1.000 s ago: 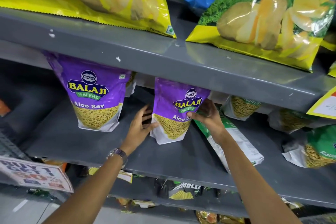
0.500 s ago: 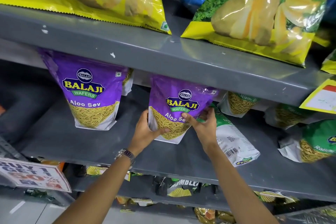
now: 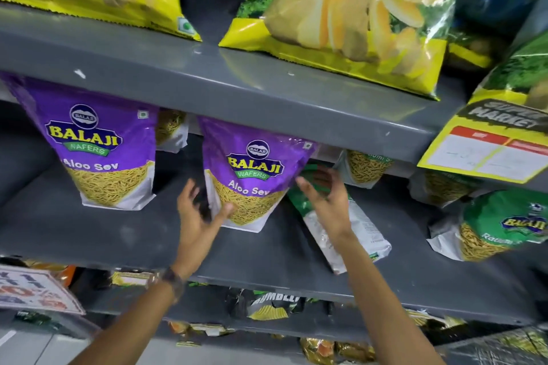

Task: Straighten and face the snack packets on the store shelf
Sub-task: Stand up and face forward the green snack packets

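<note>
purple aloo sev packet (image 3: 252,169) stands upright on the shelf (image 3: 118,234); left hand (image 3: 197,216) open, thumb touching it; right hand (image 3: 326,201) open just beside it.

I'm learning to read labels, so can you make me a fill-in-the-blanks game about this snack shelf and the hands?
1. The middle packet between the two hands is coloured ____.
2. The words under its logo say Aloo ____.
3. The watch is on the ____ wrist.
4. The packet lying flat under the right hand is green and ____.

Missing words: purple; Sev; left; white
</note>
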A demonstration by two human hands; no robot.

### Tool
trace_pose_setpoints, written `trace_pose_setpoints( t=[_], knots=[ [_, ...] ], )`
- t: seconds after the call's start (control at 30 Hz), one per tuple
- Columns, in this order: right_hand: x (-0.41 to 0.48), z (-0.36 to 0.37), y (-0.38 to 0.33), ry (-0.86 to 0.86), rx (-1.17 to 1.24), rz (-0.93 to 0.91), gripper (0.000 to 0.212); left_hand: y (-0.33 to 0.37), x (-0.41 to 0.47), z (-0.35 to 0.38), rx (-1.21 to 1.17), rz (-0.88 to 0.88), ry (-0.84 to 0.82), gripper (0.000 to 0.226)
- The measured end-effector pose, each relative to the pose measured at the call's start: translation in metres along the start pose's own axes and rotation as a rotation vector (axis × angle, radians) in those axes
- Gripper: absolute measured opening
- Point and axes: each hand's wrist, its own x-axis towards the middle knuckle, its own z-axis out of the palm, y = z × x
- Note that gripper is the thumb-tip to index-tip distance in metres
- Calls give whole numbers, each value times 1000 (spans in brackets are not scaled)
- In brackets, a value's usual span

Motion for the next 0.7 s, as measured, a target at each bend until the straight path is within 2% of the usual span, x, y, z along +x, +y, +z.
trace_pose_setpoints(
  t=[0.07, 0.1, 0.2, 0.3, 0.4, 0.5, 0.57, 0.63, 0.7],
  knots=[
    [11, -40, 10, 135, -109, 13, 39, -3, -46, 22, -52, 38, 206, 59],
    [16, -61, 18, 202, -188, 53, 37, -4, -69, 36, -45, 43, 211, 52],
    [33, -116, 52, 290, -468, 282, 50, -4, -100, 92, -29, -53, 19, 49],
    [47, -143, 86, 41, -450, 574, 70, 6, -75, 156, -50, -296, -66, 34],
    [49, -146, 106, -227, -291, 644, 64, 6, -43, 200, -123, -488, -48, 21],
    [45, -143, 107, -271, -263, 599, 43, 6, -30, 206, -125, -666, 9, 34],
    [40, -143, 103, -255, -147, 609, 34, 6, -31, 201, -117, -663, -20, 34],
    [32, -146, 99, -259, -28, 584, 24, 9, -39, 195, -128, -638, -91, 24],
    [19, -152, 96, -275, 17, 545, 21, 12, -53, 190, -116, -622, -82, 26]
  ],
)
